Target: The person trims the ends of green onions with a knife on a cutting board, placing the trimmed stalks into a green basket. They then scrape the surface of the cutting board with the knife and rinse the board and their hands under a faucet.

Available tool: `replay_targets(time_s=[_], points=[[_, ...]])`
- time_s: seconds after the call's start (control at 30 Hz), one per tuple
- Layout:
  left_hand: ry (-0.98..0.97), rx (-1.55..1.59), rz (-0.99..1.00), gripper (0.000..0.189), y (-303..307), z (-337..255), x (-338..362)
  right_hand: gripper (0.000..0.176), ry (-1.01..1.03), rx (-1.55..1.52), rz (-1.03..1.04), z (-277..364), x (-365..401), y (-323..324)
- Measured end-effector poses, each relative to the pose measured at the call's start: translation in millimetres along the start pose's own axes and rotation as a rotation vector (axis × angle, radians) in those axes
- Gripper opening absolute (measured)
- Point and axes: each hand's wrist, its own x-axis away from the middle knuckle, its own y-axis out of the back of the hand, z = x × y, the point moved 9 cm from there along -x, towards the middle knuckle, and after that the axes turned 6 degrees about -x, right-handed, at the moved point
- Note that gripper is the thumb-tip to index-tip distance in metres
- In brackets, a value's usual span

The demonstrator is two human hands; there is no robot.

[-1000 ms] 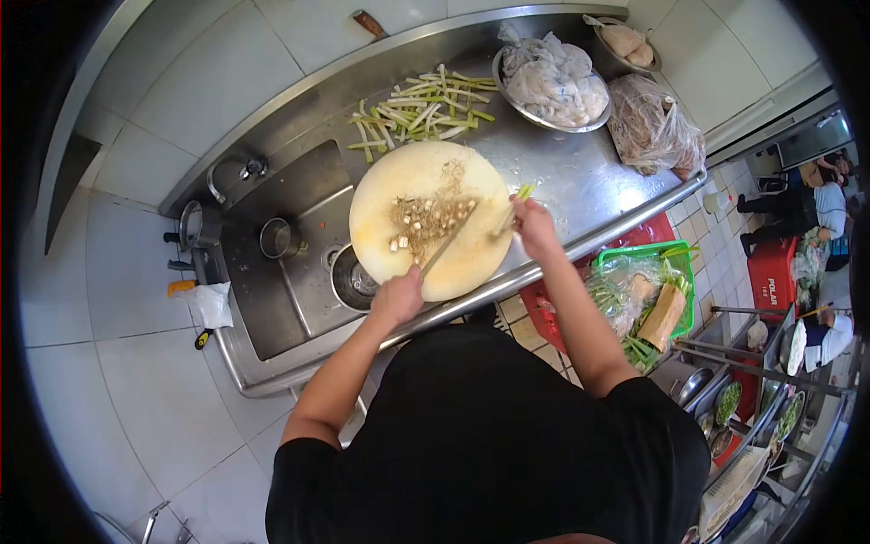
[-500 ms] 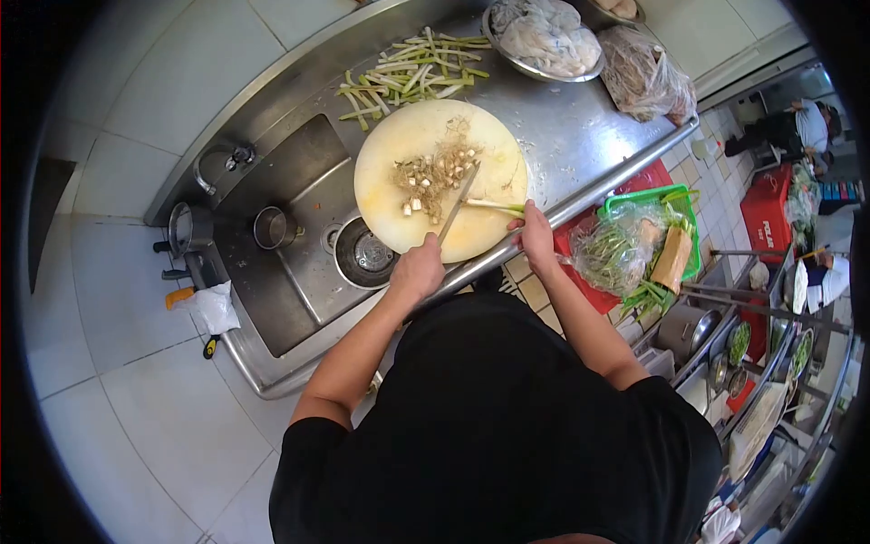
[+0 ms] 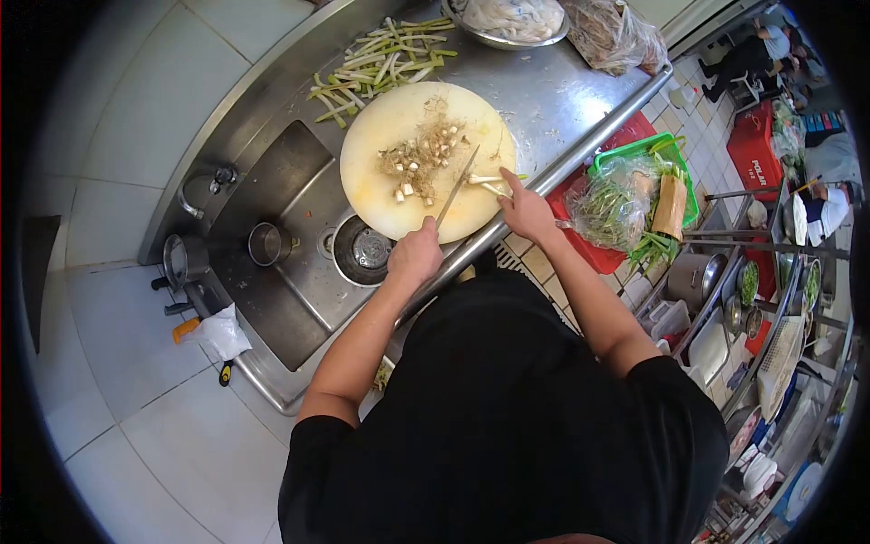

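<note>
My left hand point(image 3: 416, 254) grips a knife point(image 3: 458, 189), its blade slanting up over the round cutting board point(image 3: 367, 195). Just right of the blade, my right hand point(image 3: 527, 213) holds the ends of spring onions point(image 3: 485, 181) between a stretched index finger and the thumb, at the board's right edge. Cut root ends point(image 3: 419, 161) with white stubs and tangled roots lie in a loose heap left of the blade. Behind the board, trimmed spring onion stalks point(image 3: 385, 63) are spread on the steel counter.
Left of the board is a sink point(image 3: 288, 317) with a small pot point(image 3: 269, 244) and a round drain basket. A metal bowl point(image 3: 521, 41) and a plastic bag point(image 3: 616, 41) stand at the back. Right of the counter are a green crate point(image 3: 693, 245), shelves and people farther off.
My right hand has moved up and slightly left, its index finger now stretched out. The spring onions by it have shifted on the board. The whole view has shifted; my left hand still grips the knife.
</note>
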Motion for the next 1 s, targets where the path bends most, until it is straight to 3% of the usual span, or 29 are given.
replay_targets(time_s=[0.13, 0.2, 0.23, 0.3, 0.53, 0.63, 0.8, 0.9, 1.0], points=[[-0.002, -0.033, -0.002, 0.021, 3.5, 4.7, 0.1, 0.044, 0.214, 0.138, -0.258, 10.6, 0.4, 20.9], [0.018, -0.009, -0.027, 0.023, 5.5, 12.3, 2.5, 0.033, 0.509, 0.362, -0.677, 40.5, 27.0, 46.1], [0.021, -0.015, -0.03, 0.023, 5.7, 15.1, 4.0, 0.033, 0.51, 0.356, -0.68, 39.3, 25.7, 43.7], [0.043, -0.02, -0.027, 0.023, 6.2, 20.1, 6.7, 0.032, 0.331, 0.177, -0.337, 20.4, 3.1, 18.5], [0.042, -0.051, -0.024, 0.022, 8.5, 9.4, 13.7, 0.027, 0.238, -0.01, -0.322, 14.0, 10.7, 15.8], [0.016, -0.056, -0.001, 0.024, 2.8, 2.5, 11.5, 0.028, 0.313, 0.057, -0.37, 18.5, 15.4, 14.3], [0.072, -0.08, -0.045, 0.023, 18.1, -0.2, 18.1, 0.028, 0.177, -0.174, -0.215, 9.3, 4.6, 9.9], [0.047, -0.022, -0.142, 0.023, 42.9, -21.7, 39.7, 0.028, 0.167, -0.16, -0.155, 10.2, 1.6, 10.5], [0.064, 0.004, -0.147, 0.023, 29.6, -21.5, 44.6, 0.028, 0.148, -0.169, -0.146, 10.3, 3.9, 10.9]])
